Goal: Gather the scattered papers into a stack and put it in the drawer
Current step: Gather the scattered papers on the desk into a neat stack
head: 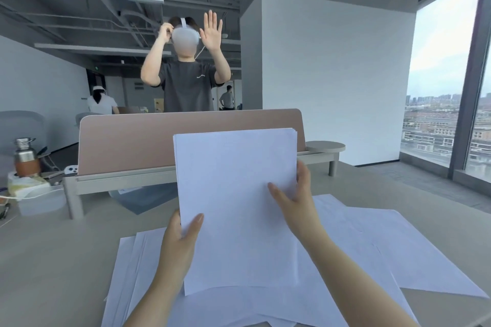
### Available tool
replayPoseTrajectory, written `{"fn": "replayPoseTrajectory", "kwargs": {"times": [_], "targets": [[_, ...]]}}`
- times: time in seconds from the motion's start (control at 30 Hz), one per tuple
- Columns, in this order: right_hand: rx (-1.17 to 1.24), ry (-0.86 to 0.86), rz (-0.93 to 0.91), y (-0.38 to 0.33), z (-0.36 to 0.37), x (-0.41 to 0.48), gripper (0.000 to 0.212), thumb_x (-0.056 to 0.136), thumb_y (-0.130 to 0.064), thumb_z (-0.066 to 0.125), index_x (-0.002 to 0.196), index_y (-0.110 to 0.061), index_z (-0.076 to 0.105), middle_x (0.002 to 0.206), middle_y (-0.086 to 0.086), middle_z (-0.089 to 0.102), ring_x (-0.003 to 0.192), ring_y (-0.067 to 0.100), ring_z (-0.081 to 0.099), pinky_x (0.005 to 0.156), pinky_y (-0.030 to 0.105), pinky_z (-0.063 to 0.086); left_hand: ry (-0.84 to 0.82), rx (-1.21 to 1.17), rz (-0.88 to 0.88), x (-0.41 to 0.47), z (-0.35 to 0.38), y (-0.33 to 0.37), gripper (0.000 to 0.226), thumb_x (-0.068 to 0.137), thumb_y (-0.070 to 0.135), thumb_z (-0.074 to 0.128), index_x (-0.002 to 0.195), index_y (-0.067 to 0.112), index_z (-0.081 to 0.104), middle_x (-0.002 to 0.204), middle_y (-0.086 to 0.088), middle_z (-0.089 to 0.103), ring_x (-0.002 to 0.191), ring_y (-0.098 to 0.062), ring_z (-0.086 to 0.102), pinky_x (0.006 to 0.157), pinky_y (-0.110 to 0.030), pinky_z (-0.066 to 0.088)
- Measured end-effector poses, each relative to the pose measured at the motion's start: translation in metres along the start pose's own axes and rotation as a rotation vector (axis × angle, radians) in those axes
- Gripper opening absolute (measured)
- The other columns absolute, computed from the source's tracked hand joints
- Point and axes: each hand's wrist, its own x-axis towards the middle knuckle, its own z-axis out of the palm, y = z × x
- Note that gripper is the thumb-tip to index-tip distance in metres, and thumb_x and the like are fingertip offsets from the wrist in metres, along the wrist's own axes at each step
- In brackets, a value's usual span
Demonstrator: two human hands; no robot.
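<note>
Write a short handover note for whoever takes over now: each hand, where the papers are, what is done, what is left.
Left hand grips the paper stack at its lower left edge; right hand holds its right edge. The stack is lifted above the desk.
Loose sheets lie spread on the desk under and beside it.
Done: part of the papers gathered.
Left: collect the loose sheets, then put the stack in the drawer, which is not in view.
</note>
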Motion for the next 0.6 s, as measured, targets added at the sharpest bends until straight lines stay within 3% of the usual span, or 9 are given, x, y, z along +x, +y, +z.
{"fn": "replayPoseTrajectory", "kwargs": {"times": [0.07, 0.13, 0.17, 0.23, 0.3, 0.43, 0.53, 0.6], "targets": [[-0.124, 0.015, -0.152, -0.02, 0.0, 0.015, 0.079, 0.089, -0.019, 0.064, 0.148, -0.035, 0.013, 0.14, -0.015, 0.03, 0.121, -0.019, 0.034, 0.099, 0.01, 0.04, 0.002, -0.001, -0.008, 0.0, -0.001, -0.003, 0.034, 0.089, 0.034, 0.062, 0.122, 0.029, 0.056, 0.115, 0.009, 0.068, 0.107, -0.009, 0.064, 0.086, -0.031, 0.049], [-0.328, -0.003, -0.279, -0.043, -0.001, 0.029, 0.083, 0.088, -0.026, 0.065, 0.149, -0.038, 0.009, 0.135, -0.014, 0.022, 0.107, -0.031, 0.028, 0.081, -0.002, 0.038, 0.003, -0.005, -0.021, 0.0, -0.001, -0.004, 0.029, 0.092, 0.028, 0.058, 0.121, 0.029, 0.056, 0.114, 0.009, 0.068, 0.106, -0.01, 0.063, 0.087, -0.032, 0.05], [-0.428, -0.014, -0.333, -0.052, -0.002, 0.034, 0.078, 0.088, -0.029, 0.065, 0.147, -0.041, 0.016, 0.138, -0.013, 0.018, 0.105, -0.028, 0.028, 0.079, 0.0, 0.038, 0.002, -0.007, -0.025, 0.0, -0.002, -0.004, 0.028, 0.092, 0.028, 0.058, 0.12, 0.03, 0.056, 0.114, 0.008, 0.068, 0.106, -0.011, 0.063, 0.088, -0.033, 0.05], [-0.6, -0.03, -0.368, -0.061, -0.004, 0.042, 0.056, 0.087, -0.033, 0.065, 0.137, -0.037, 0.04, 0.147, -0.008, 0.011, 0.114, -0.004, 0.034, 0.088, 0.019, 0.043, 0.001, -0.009, -0.03, -0.001, -0.002, -0.004, 0.025, 0.091, 0.029, 0.058, 0.116, 0.032, 0.057, 0.113, 0.008, 0.068, 0.107, -0.012, 0.064, 0.09, -0.036, 0.05], [-0.656, -0.049, -0.312, -0.06, -0.004, 0.044, 0.043, 0.088, -0.031, 0.064, 0.128, -0.028, 0.047, 0.149, -0.005, 0.01, 0.11, 0.011, 0.041, 0.088, 0.032, 0.047, -0.004, -0.017, -0.036, -0.002, -0.002, -0.004, 0.023, 0.091, 0.029, 0.058, 0.113, 0.035, 0.058, 0.113, 0.009, 0.069, 0.107, -0.011, 0.064, 0.092, -0.037, 0.05], [-0.411, 0.022, -0.23, -0.046, -0.004, 0.04, 0.052, 0.092, -0.018, 0.058, 0.137, -0.02, 0.033, 0.14, -0.004, 0.027, 0.101, -0.004, 0.036, 0.091, 0.028, 0.043, -0.015, -0.031, -0.051, -0.004, -0.001, -0.002, 0.021, 0.093, 0.028, 0.056, 0.111, 0.037, 0.059, 0.113, 0.01, 0.069, 0.107, -0.01, 0.064, 0.095, -0.037, 0.049], [-0.052, 0.068, -0.034, -0.031, -0.005, 0.033, 0.065, 0.094, -0.017, 0.055, 0.145, -0.03, 0.018, 0.124, -0.004, 0.047, 0.105, 0.012, 0.052, 0.084, 0.026, 0.046, -0.013, -0.041, -0.064, -0.005, -0.001, -0.001, 0.021, 0.093, 0.029, 0.055, 0.112, 0.037, 0.058, 0.112, 0.01, 0.069, 0.106, -0.009, 0.064, 0.093, -0.035, 0.049], [0.073, 0.023, 0.13, -0.015, -0.005, 0.024, 0.05, 0.096, -0.021, 0.053, 0.137, -0.031, 0.029, 0.11, -0.006, 0.056, 0.099, 0.014, 0.058, 0.083, 0.028, 0.047, -0.006, -0.044, -0.073, -0.006, -0.001, -0.001, 0.02, 0.093, 0.029, 0.055, 0.11, 0.037, 0.058, 0.111, 0.011, 0.069, 0.104, -0.009, 0.064, 0.09, -0.034, 0.05]]}}
